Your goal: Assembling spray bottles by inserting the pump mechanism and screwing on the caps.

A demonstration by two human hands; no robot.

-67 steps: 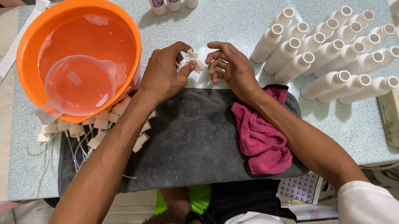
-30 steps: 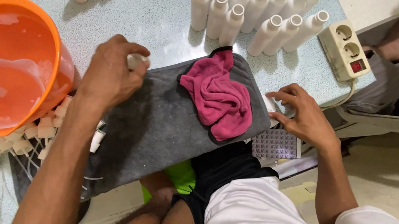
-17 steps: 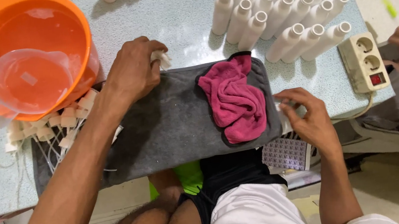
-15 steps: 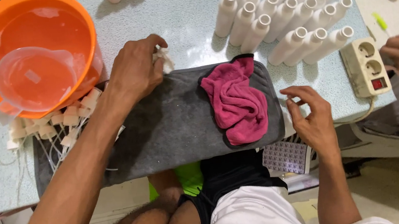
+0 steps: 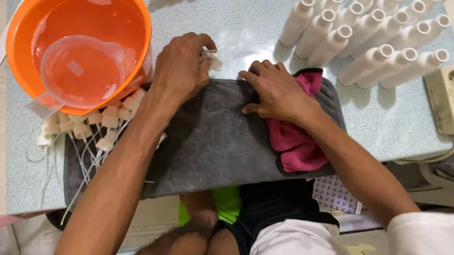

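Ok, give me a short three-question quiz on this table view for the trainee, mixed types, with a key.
1. True or false: the left hand lies flat and empty on the pink cloth.
2. Multiple choice: what sits inside the orange basin? A) a clear plastic cup B) a white bottle C) the power strip
3. Short answer: how do the white bottles on the table lie, and on which side of the right hand?

Key:
1. False; it grips a small white piece at the far edge of the grey mat.
2. A, the clear plastic cup.
3. On their sides in rows, to its right.
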